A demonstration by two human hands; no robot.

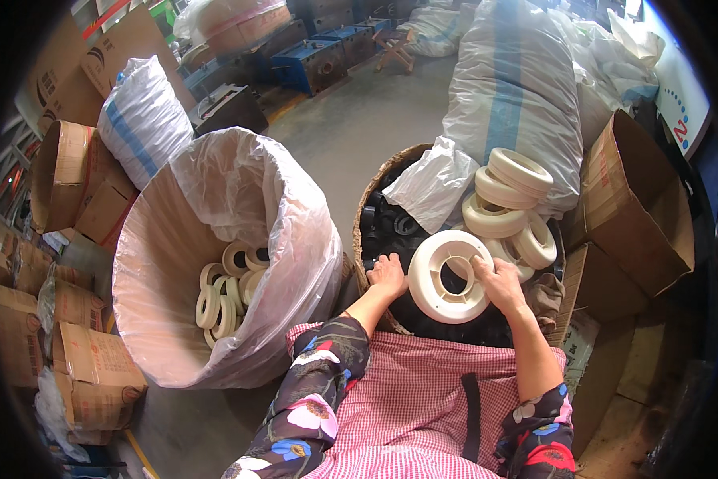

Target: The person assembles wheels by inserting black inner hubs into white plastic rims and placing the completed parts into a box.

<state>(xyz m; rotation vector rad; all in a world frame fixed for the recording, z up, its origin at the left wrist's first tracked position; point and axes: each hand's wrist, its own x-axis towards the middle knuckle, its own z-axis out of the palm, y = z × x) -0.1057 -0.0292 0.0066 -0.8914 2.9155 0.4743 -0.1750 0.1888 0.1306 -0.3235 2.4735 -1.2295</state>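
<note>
My right hand (501,285) grips the rim of a cream plastic ring (428,289), wide and flanged with a round hole in its middle. The ring is tilted so its face shows. Just left of it, my left hand (386,275) is closed above a round basket (360,227) of black plastic parts (407,226); anything in its fingers is hidden. More cream rings (522,169) lie heaped on the basket's far right side, beside a crumpled white bag (432,185). Several similar rings (207,306) rest at the bottom of a large plastic-lined bin (155,263) on the left.
A big white woven sack (475,104) with a blue stripe stands behind the basket, and a smaller sack (145,120) behind the bin. Open cardboard boxes (638,215) are on the right; stacked cartons (95,359) line the left. Blue machines (315,68) and a wooden stool (394,49) stand farther back.
</note>
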